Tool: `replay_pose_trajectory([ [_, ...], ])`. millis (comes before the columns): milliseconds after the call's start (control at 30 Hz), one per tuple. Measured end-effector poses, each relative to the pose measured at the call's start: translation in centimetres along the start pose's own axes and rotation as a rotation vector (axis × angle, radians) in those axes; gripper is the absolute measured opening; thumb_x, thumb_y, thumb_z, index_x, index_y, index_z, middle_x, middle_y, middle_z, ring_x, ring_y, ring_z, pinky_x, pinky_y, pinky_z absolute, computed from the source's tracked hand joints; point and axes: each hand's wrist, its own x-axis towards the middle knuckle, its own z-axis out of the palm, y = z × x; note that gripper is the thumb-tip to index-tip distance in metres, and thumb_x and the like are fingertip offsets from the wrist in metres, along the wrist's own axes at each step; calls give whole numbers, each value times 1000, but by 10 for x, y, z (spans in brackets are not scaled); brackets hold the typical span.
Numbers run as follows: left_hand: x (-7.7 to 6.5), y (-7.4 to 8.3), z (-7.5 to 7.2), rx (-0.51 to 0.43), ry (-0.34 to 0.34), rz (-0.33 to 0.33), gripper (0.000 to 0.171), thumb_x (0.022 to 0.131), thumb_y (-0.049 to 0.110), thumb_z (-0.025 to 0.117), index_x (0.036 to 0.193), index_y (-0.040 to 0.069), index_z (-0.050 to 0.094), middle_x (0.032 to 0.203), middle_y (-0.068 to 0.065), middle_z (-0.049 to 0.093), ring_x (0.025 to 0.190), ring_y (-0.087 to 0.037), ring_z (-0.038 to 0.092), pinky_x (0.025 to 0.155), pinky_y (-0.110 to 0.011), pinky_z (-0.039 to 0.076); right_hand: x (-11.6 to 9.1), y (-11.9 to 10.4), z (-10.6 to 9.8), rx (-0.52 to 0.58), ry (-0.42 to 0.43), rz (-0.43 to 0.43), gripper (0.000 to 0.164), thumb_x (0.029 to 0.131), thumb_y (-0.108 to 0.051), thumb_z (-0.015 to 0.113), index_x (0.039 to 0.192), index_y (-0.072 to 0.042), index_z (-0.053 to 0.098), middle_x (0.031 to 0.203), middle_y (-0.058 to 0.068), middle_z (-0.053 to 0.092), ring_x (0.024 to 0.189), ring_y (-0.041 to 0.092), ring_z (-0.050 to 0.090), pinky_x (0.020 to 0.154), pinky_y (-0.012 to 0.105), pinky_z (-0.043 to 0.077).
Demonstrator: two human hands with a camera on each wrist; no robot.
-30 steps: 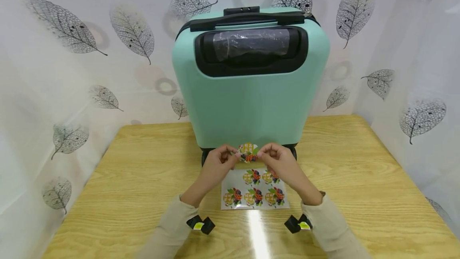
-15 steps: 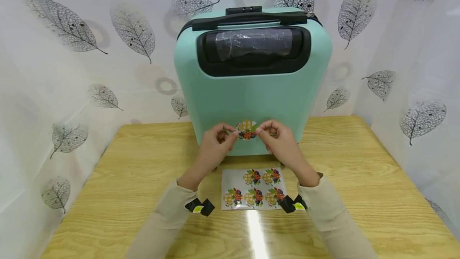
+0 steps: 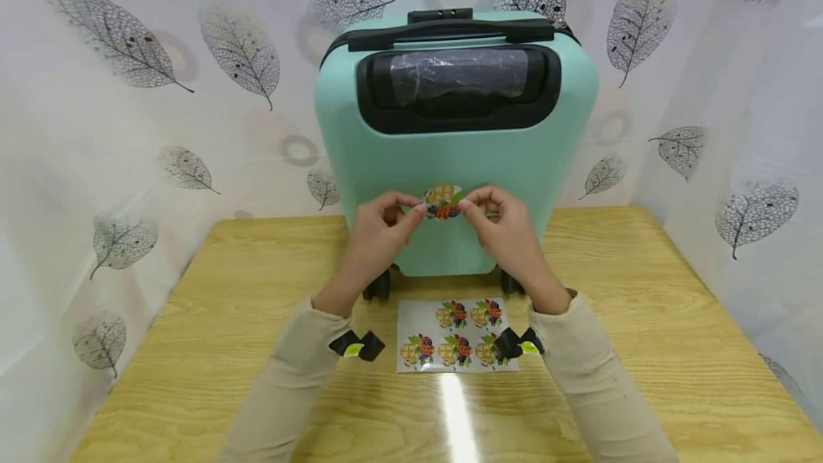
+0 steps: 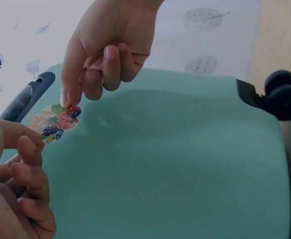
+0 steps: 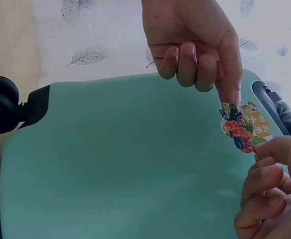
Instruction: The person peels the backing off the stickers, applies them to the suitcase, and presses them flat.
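Note:
A fruit-print sticker [image 3: 444, 203] is stretched between both hands in front of the mint-green suitcase [image 3: 450, 159]. My left hand [image 3: 381, 228] pinches its left edge between thumb and forefinger. At the opposite edge my right hand [image 3: 508, 231] pinches it the same way. Both wrist views show the sticker [image 4: 56, 122] held flat, close over the suitcase's smooth face, its printed side with berries and yellow lettering showing. The other fingers of each hand are curled in. Below on the table lies a white sticker sheet [image 3: 416, 314] with several similar fruit stickers.
The suitcase stands upright on black wheels [image 3: 377, 286] on a wooden table [image 3: 257, 320]. Its black recessed handle [image 3: 459, 120] is near the top, partly under clear film. A leaf-patterned curtain [image 3: 244, 141] surrounds the table's back and sides.
Both hands have moved up and away from the sheet, carrying the sticker from near the suitcase's bottom edge to higher in front of its face. The sheet has stayed on the table.

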Motion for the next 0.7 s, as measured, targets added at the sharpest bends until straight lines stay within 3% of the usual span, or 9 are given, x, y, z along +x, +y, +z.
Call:
replay_pose_trajectory([
  [200,8,10,-1,29,38,54,16,92,17,66,95,3,71,54,1,46,46,-12,36,44,-24,30,4,-8,-1,-47,84,-77,21,97,-25,57,100,-4,61,68,15,52,40,10,38,43,26,35],
  [467,16,23,-1,75,77,105,15,91,17,68,95,3,72,52,1,42,45,-14,33,44,-25,27,9,-20,-3,-105,168,-146,20,97,-26,59,98,-7,63,63,2,49,43,11,38,44,25,34],
  [700,20,28,2,117,138,130,14,89,17,70,93,4,73,52,1,44,46,-12,35,44,-23,27,11,-23,-3,-167,236,-185,21,96,-25,60,96,-4,65,66,2,51,49,10,38,50,22,34],
])
